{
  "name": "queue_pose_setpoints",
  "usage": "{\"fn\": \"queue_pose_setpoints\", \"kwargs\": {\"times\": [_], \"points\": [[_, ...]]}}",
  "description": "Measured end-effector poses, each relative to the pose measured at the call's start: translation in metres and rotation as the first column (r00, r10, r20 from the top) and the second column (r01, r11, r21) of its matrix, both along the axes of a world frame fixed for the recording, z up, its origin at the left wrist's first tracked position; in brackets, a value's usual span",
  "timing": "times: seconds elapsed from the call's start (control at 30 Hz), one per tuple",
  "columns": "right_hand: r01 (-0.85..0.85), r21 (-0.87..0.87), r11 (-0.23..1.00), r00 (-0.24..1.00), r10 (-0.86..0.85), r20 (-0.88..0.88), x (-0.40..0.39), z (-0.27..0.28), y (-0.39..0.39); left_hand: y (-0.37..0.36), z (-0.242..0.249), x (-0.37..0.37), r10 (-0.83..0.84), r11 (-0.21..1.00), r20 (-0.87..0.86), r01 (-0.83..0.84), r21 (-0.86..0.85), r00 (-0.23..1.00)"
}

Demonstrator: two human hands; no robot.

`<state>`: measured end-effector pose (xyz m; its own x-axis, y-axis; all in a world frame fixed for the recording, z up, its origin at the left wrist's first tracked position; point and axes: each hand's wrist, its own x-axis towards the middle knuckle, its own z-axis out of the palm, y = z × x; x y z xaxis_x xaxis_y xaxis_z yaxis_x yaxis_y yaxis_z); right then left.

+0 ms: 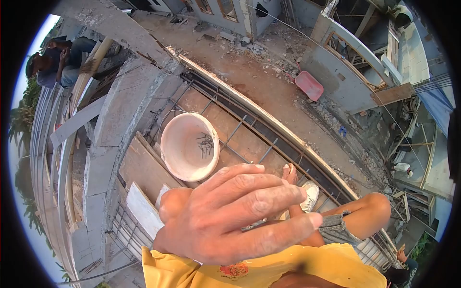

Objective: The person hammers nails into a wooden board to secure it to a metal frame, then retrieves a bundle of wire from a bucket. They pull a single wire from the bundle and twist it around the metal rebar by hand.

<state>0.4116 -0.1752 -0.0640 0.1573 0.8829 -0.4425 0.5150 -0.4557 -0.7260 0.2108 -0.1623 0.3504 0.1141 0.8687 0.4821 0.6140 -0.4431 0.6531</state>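
My left hand (240,211) is large in the centre, its back to the camera. Its fingers stretch to the right, slightly bent and apart, with nothing visible in them; the palm side is hidden. Just beyond it stands a whitish bucket (180,149) with a wire handle, holding several dark nails or short metal pieces (205,145). My right hand does not show; a blurred patch of skin lies at the bottom edge over the yellow shirt (192,273).
Rebar (235,127) runs along a wooden formwork edge (269,120), with a drop to rubble ground beyond. A red wheelbarrow (309,85) is below. Boards (144,209) lie left. One person (48,65) sits upper left; another (402,168) is far right.
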Motion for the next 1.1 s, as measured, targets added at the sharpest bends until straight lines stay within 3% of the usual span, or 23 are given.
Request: {"fn": "queue_pose_setpoints", "kwargs": {"times": [0.07,0.17,0.2,0.3,0.33,0.37,0.43,0.5,0.6,0.63,0.7,0.77,0.87,0.97,1.03,1.1], "points": [[-0.025,-0.06,0.998,0.999,0.027,0.033,0.004,0.014,0.005,0.001,0.006,0.0,-0.091,0.994,0.088,0.085,0.074,0.992],[-0.163,0.041,0.986,0.969,0.153,0.192,0.005,0.013,0.007,-0.002,0.022,-0.004,-0.147,0.985,0.241,0.163,-0.047,0.959],[-0.089,-0.014,0.996,0.996,0.089,0.03,0.004,0.012,0.003,-0.005,0.035,0.001,-0.114,0.975,0.299,0.165,-0.15,0.947],[-0.033,0.091,0.995,0.994,0.023,0.109,-0.011,-0.017,-0.003,-0.014,0.026,-0.007,-0.266,0.96,0.393,0.277,0.03,0.88],[-0.039,0.016,0.999,0.982,0.035,0.183,-0.013,-0.011,0.001,-0.007,0.011,0.006,-0.308,0.937,0.408,0.2,0.285,0.86],[0.017,0.028,0.999,0.981,-0.022,0.193,-0.019,-0.011,0.001,-0.003,0.006,0.01,-0.344,0.891,0.407,0.158,0.425,0.846],[0.141,0.064,0.988,0.965,-0.152,0.213,-0.024,-0.015,0.003,0.003,0.0,0.012,-0.379,0.805,0.378,0.099,0.585,0.845],[0.154,0.117,0.981,0.976,-0.169,0.14,-0.018,-0.017,-0.003,0.002,-0.003,0.017,-0.348,0.831,0.479,0.029,0.556,0.806],[0.213,0.118,0.97,0.977,-0.213,-0.012,-0.008,-0.044,-0.011,-0.019,-0.008,0.037,-0.269,0.944,0.777,-0.003,0.329,0.569],[0.27,0.018,0.963,0.958,-0.266,-0.109,-0.002,-0.055,-0.012,-0.025,-0.01,0.033,-0.254,0.966,0.859,0.08,0.244,0.445],[0.428,-0.178,0.886,0.824,-0.463,-0.326,-0.006,-0.053,-0.008,-0.029,-0.012,0.015,-0.206,0.956,0.916,0.272,0.113,0.344],[0.495,-0.367,0.788,0.62,-0.616,-0.486,-0.003,-0.05,-0.009,-0.026,-0.005,-0.02,-0.177,0.894,0.897,0.448,-0.026,0.405],[0.606,-0.458,0.65,0.485,-0.759,-0.435,-0.007,-0.045,-0.004,-0.028,0.008,-0.063,-0.081,0.889,0.905,0.441,-0.124,0.419],[0.71,-0.291,0.641,0.565,-0.765,-0.308,-0.02,-0.051,-0.004,-0.036,0.021,-0.082,0.015,0.953,0.939,0.28,-0.119,0.344],[0.671,-0.19,0.717,0.679,-0.697,-0.231,-0.019,-0.047,-0.004,-0.035,0.016,-0.084,-0.015,0.987,0.978,0.158,-0.019,0.207],[0.615,-0.096,0.782,0.775,-0.623,-0.107,-0.017,-0.05,-0.004,-0.032,0.013,-0.083,-0.002,0.997,0.962,0.08,-0.021,0.271]]}}
